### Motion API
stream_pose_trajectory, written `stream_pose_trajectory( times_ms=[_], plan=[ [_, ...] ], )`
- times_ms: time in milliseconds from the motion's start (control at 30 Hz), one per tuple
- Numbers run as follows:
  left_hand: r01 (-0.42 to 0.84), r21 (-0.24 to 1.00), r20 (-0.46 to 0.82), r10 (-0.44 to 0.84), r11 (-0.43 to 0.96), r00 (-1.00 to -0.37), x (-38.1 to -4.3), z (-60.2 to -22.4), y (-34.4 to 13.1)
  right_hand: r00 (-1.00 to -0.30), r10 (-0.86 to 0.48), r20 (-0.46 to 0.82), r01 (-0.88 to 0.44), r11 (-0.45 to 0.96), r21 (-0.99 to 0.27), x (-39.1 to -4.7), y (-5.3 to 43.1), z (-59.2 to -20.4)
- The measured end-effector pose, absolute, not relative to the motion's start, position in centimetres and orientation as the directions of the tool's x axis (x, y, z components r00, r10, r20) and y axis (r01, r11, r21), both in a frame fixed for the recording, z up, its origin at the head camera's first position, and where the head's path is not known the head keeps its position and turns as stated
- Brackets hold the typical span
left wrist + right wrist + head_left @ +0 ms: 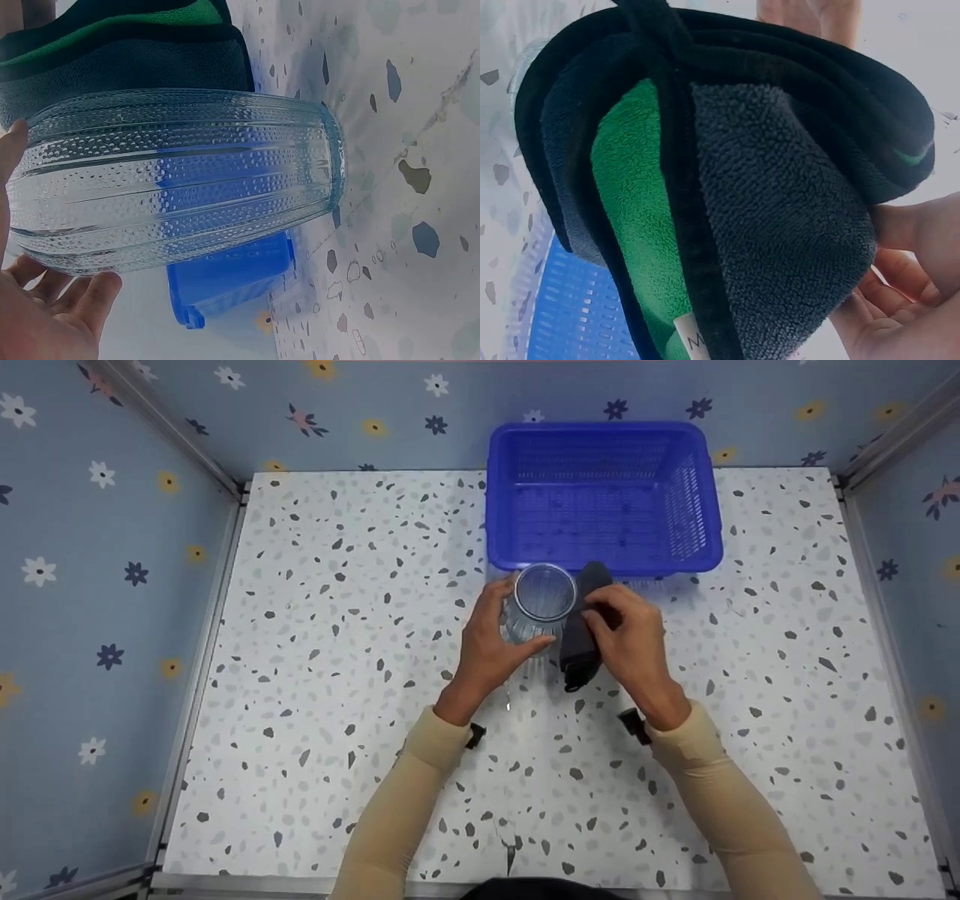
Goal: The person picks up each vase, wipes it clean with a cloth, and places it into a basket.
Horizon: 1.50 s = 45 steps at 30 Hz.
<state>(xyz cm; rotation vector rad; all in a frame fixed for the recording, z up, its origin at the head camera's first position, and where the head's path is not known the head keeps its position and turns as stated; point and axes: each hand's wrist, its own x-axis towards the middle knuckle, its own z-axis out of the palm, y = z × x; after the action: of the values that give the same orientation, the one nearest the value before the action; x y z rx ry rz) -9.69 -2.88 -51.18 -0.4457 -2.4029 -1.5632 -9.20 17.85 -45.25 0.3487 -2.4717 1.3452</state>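
Observation:
A clear glass vase [202,180] with ribbed, dimpled sides stands upright on the speckled table, its round mouth facing up in the head view. My left hand [484,645] grips it near the top, with the thumb on the near side and fingers round the far left side. Just right of the glass, my right hand [636,641] pinches a folded microfiber cloth [780,195] between thumb and fingers. This cloth is dark grey outside, with a green inner face, black edging and a white label. It hangs close beside the vase.
Right behind the vase and cloth sits a blue plastic basket [600,565] with perforated walls. Flower-patterned panels [112,607] enclose the white speckled table [337,675] at the back and both sides.

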Motion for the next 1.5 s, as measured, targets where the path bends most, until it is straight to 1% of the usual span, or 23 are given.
stream_pose_trajectory(
  times_ms=[300, 467, 633, 867, 1100, 1333, 1500],
  plan=[
    [0.371, 0.846, 0.352, 0.123, 0.384, -0.928, -9.7, -51.3, -2.8, -0.924, -0.043, 0.38, -0.34, 0.548, -0.764, -8.7, 17.9, -46.1],
    [0.374, 0.843, 0.355, 0.124, 0.386, -0.927, -9.8, -51.3, -2.9, -0.923, -0.048, 0.381, -0.34, 0.563, -0.753, -8.5, 18.2, -47.2],
    [0.384, 0.839, 0.362, 0.132, 0.385, -0.923, -9.8, -51.4, -3.0, -0.933, -0.05, 0.356, -0.32, 0.569, -0.757, -8.4, 18.5, -48.4],
    [0.379, 0.835, 0.357, 0.132, 0.4, -0.925, -9.8, -51.4, -2.9, -0.96, -0.028, 0.277, -0.245, 0.559, -0.792, -8.7, 18.4, -51.3],
    [0.364, 0.841, 0.342, 0.13, 0.399, -0.931, -9.7, -51.3, -3.1, -0.986, -0.041, 0.163, -0.154, 0.61, -0.778, -9.1, 17.9, -53.4],
    [0.355, 0.846, 0.334, 0.124, 0.397, -0.934, -9.6, -51.2, -3.0, -0.994, -0.046, 0.098, -0.104, 0.655, -0.748, -9.4, 17.7, -54.0],
    [0.354, 0.844, 0.331, 0.129, 0.404, -0.935, -9.7, -51.1, -3.0, -0.993, -0.03, 0.114, -0.107, 0.638, -0.763, -9.2, 17.9, -53.3]
  ],
)
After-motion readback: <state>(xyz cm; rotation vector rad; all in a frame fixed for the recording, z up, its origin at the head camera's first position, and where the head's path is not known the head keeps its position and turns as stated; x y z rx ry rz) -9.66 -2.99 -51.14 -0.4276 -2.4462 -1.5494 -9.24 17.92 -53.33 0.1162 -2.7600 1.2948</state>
